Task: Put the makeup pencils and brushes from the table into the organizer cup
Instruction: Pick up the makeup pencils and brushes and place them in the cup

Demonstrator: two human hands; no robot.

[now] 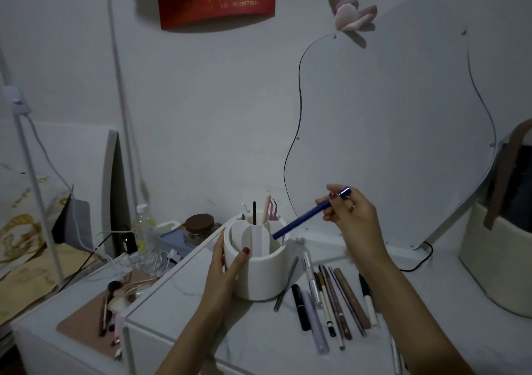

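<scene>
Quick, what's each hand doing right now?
Left hand: closed around the cup.
Right hand: closed on a blue pencil.

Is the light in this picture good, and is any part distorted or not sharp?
Head view: dim, bluish light; the wide lens bends the pole at left; the blue pencil in the right hand is sharp enough, the pencils on the table are soft; no strong glare.

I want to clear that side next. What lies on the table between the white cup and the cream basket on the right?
In the head view, a row of pencils and brushes lies between the organizer cup and the basket, and the right forearm crosses above them.
</scene>
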